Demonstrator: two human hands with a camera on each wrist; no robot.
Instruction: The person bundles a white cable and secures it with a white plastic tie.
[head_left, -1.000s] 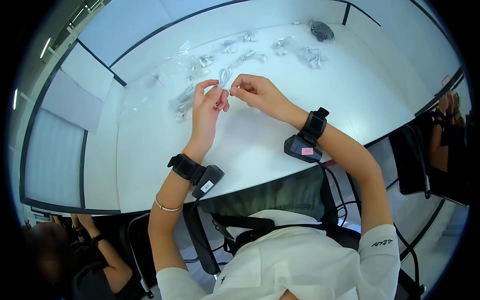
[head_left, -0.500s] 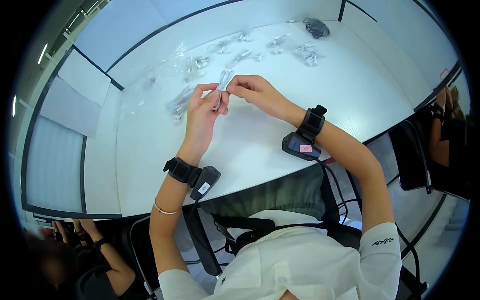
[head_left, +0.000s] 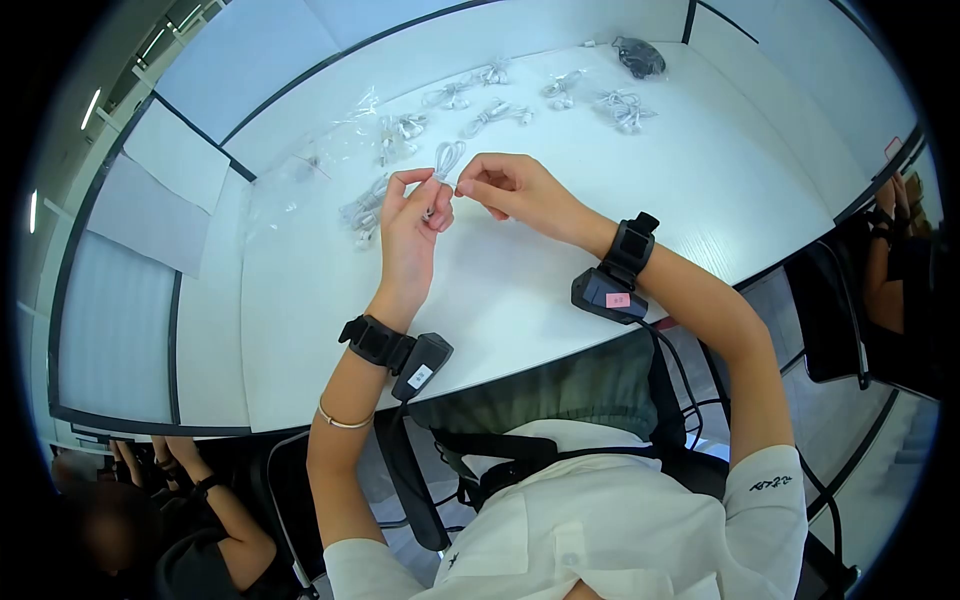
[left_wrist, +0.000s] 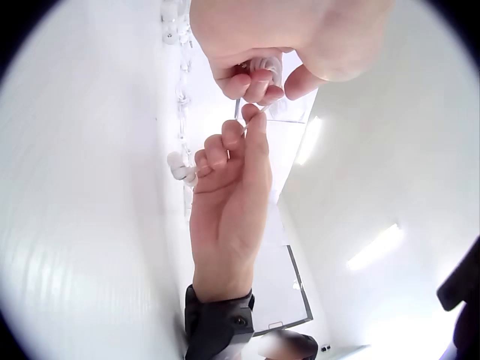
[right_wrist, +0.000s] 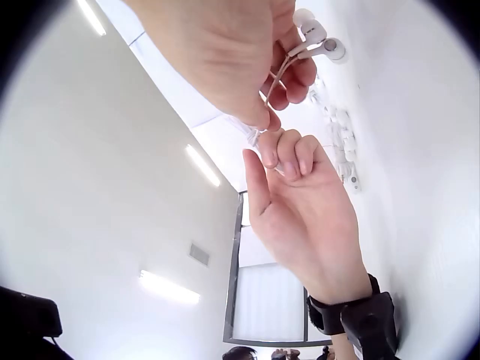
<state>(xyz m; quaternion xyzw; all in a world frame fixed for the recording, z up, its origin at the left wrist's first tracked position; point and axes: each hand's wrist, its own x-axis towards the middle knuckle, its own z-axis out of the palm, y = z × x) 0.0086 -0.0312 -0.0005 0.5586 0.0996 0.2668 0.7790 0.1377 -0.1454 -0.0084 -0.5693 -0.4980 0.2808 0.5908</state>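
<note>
Near the upper middle of the head view, we are seeing the person's left hand (head_left: 408,240) gripping a coil of white earphone cable (head_left: 449,158), its thumb and fingers pinching the lower part. The coil is standing roughly upright in the frame, its looped end pointing toward the top and its lower end running toward the palm. Just to its right, the person's right hand (head_left: 525,195) is pinching a thin strand (right_wrist: 276,85) between thumb and forefinger; in the right wrist view, we are making out two white earbuds (right_wrist: 332,49) showing beside its curled fingers, at the top of the frame.

The relation we are judging to matter most is the short gap between the hands: the left hand is lying below the coil and bearing it, while the right hand is sitting beside it, fingertips close to its lower part, with the strand crossing sideways to the coil's long axis.

On the white table (head_left: 540,275), we are finding bundles of white cable (head_left: 625,110) spreading over the upper middle of the head view, one lying just left of the left hand. A dark bundle (head_left: 640,58) is resting farther off, at upper right
</note>
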